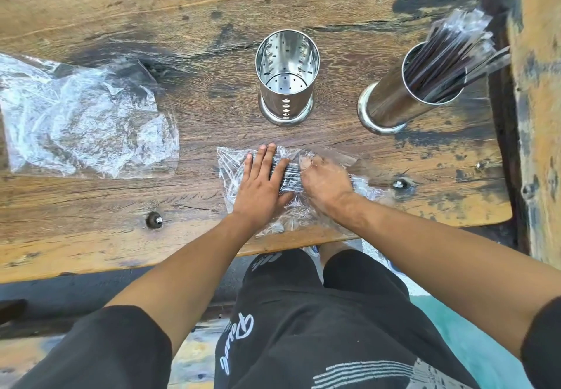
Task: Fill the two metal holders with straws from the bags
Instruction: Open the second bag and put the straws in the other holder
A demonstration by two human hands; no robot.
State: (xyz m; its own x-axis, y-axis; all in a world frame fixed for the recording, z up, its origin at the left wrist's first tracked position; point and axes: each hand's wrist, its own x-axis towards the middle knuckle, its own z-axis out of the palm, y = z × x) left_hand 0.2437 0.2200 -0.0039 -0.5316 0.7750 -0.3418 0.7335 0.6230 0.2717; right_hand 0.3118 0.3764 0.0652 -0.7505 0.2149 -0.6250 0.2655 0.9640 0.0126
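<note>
Two perforated metal holders stand on the worn wooden table (91, 200). The middle holder (287, 76) is empty. The right holder (403, 97) is packed with dark wrapped straws (449, 54). Near the front edge lies a clear plastic bag (230, 161) with a bundle of dark straws (291, 176) inside. My left hand (262, 188) lies flat, fingers spread, pressing on the bag and the bundle. My right hand (326, 185) is inside the bag's right end, its fingers curled around the straw bundle under the plastic.
An empty crumpled clear bag (85, 124) lies at the left of the table. Two metal bolts (154, 220) (400, 184) sit in the tabletop. A weathered wooden post (537, 115) rises past the table's right edge. My legs in black shorts are below.
</note>
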